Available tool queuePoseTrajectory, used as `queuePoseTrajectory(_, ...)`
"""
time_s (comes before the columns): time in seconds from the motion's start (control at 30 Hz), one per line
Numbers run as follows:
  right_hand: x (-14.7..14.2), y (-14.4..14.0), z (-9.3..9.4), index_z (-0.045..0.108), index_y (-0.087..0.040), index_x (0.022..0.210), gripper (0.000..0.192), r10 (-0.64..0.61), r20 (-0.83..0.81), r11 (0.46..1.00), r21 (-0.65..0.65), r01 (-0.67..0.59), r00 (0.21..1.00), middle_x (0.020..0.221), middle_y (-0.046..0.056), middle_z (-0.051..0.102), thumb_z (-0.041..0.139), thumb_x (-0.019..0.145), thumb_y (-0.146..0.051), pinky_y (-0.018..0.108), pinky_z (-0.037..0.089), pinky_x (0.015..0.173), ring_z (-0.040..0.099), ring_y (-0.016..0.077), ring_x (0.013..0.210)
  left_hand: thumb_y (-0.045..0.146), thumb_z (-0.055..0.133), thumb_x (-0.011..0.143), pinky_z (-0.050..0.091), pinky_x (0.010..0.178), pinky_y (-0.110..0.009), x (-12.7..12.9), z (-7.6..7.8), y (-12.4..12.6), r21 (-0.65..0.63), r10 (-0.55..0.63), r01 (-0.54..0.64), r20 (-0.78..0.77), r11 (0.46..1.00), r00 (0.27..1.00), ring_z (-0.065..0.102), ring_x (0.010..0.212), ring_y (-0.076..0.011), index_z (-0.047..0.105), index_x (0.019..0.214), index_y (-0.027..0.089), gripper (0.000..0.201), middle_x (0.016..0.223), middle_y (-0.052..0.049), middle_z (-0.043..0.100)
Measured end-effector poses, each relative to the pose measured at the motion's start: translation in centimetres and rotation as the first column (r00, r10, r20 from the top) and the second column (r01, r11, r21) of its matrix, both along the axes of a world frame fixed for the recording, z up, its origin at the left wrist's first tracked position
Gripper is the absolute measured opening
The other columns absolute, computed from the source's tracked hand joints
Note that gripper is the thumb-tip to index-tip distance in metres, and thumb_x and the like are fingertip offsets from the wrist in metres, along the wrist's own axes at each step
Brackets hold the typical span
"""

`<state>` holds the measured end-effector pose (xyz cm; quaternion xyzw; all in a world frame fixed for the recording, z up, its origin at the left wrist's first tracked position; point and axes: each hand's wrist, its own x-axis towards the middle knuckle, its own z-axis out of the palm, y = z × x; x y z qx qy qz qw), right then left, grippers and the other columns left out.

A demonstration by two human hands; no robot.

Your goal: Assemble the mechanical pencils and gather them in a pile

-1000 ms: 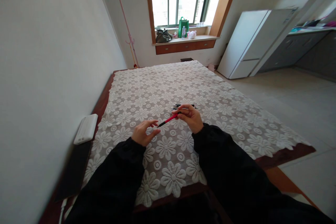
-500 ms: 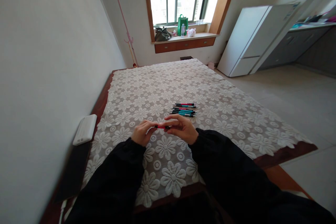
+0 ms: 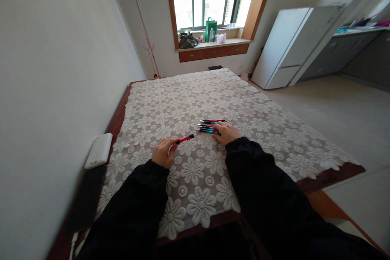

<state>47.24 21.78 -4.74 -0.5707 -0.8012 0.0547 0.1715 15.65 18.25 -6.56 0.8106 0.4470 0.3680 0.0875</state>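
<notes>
My left hand (image 3: 164, 152) is closed around one end of a red and black pen (image 3: 185, 139). The pen's black end points right and slightly up, above the lace cloth. Farther right, my right hand (image 3: 226, 133) reaches over a row of several pens, its thumb and fingers closed on the right end of the nearest teal pen (image 3: 207, 131). Behind it in the row lies a red and black pen (image 3: 210, 121). The pens lie side by side with their tips to the left, and my right fingers hide some of their right ends.
A white lace tablecloth (image 3: 195, 170) covers the table. Along the left edge are a white power bank (image 3: 99, 150) and a dark flat device (image 3: 83, 199) with a cable. A fridge (image 3: 283, 48) stands beyond, and bags rest on the windowsill (image 3: 231, 42).
My right hand has let go of the red pen and moved right and away to the row of pens. The left hand still holds the red pen, now angled upward.
</notes>
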Motion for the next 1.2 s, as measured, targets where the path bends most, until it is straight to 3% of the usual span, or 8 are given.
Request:
queuePoseTrajectory(0.37,-0.5,-0.1,-0.6,0.067,-0.021,0.089,0.010,0.087,0.006,0.990,0.113,-0.087,0.996,0.100,0.007,0.066,0.057,0.092,-0.022,0.034,0.045,0.089,0.058,0.0230,0.099,0.021,0.056,0.086,0.048,0.082,-0.036,-1.2,-1.1,0.8,-0.016,0.233,-0.236,-0.104,0.972,0.967,0.062,0.091,-0.0247,0.073,0.106,0.028,0.027,0.097,-0.005,0.073)
queuePoseTrajectory(0.6,-0.8,-0.5,-0.6,0.067,-0.022,0.099,0.013,0.214,0.018,0.977,0.011,-0.214,0.977,0.107,0.008,0.067,0.063,0.087,-0.021,0.034,0.045,0.087,0.060,0.0242,0.100,0.021,0.058,0.084,0.046,0.076,-0.035,-1.3,-1.5,0.7,0.034,0.298,-0.296,-0.147,0.955,0.943,0.061,0.085,-0.0245,0.074,0.100,0.029,0.024,0.092,-0.004,0.074)
queuePoseTrajectory(0.73,-1.3,-0.9,-0.5,0.061,-0.021,0.104,0.018,0.164,-0.172,0.986,0.024,-0.163,0.971,0.092,0.005,0.065,0.055,0.087,-0.019,0.031,0.046,0.076,0.061,0.0204,0.083,0.023,0.057,0.084,0.047,0.076,-0.034,-1.3,-1.5,0.8,0.020,0.302,-0.302,-0.118,0.953,0.946,0.062,0.085,-0.0243,0.074,0.101,0.028,0.024,0.093,-0.004,0.074)
queuePoseTrajectory(0.8,-1.8,-1.0,-0.5,0.051,-0.022,0.123,0.033,0.141,-0.424,0.990,0.041,-0.136,0.895,0.087,0.002,0.063,0.049,0.090,-0.022,0.030,0.047,0.069,0.059,0.0170,0.070,0.022,0.056,0.084,0.047,0.076,-0.035,-1.3,-1.6,0.9,0.020,0.302,-0.301,-0.111,0.953,0.947,0.062,0.086,-0.0243,0.074,0.099,0.027,0.024,0.093,-0.004,0.074)
queuePoseTrajectory(0.87,-2.5,-1.1,-0.7,0.037,-0.025,0.137,0.046,0.158,-0.689,0.985,0.058,-0.163,0.707,0.086,-0.001,0.061,0.047,0.093,-0.027,0.029,0.048,0.064,0.057,0.0144,0.064,0.022,0.057,0.084,0.048,0.076,-0.034,-1.5,-1.6,1.1,0.027,0.281,-0.280,-0.116,0.960,0.953,0.063,0.086,-0.0242,0.074,0.098,0.027,0.023,0.093,-0.004,0.075)
queuePoseTrajectory(0.93,-3.2,-1.2,-0.9,0.034,-0.028,0.139,0.050,0.173,-0.843,0.974,0.071,-0.213,0.509,0.088,-0.001,0.060,0.052,0.092,-0.033,0.030,0.051,0.066,0.061,0.0143,0.067,0.023,0.058,0.083,0.048,0.074,-0.034,-1.7,-1.7,1.2,0.025,0.257,-0.256,-0.126,0.966,0.958,0.064,0.084,-0.0240,0.074,0.099,0.027,0.023,0.092,-0.003,0.075)
queuePoseTrajectory(1.0,-3.7,-1.1,-1.3,0.043,-0.027,0.128,0.042,0.165,-0.897,0.964,0.059,-0.258,0.409,0.090,0.000,0.061,0.058,0.090,-0.035,0.035,0.054,0.073,0.066,0.0163,0.075,0.023,0.058,0.083,0.048,0.074,-0.034,-1.9,-1.7,1.4,0.009,0.246,-0.247,-0.132,0.969,0.960,0.064,0.084,-0.0240,0.074,0.100,0.027,0.023,0.092,-0.003,0.076)
queuePoseTrajectory(1.2,-3.7,-0.8,-2.4,0.050,-0.023,0.098,0.017,0.127,-0.879,0.932,-0.054,-0.359,0.460,0.086,0.000,0.063,0.060,0.086,-0.029,0.039,0.056,0.082,0.069,0.0184,0.081,0.023,0.059,0.083,0.048,0.077,-0.037,-1.8,-1.6,1.3,-0.083,0.275,-0.285,-0.116,0.955,0.954,0.064,0.088,-0.0264,0.074,0.099,0.027,0.022,0.095,-0.004,0.075)
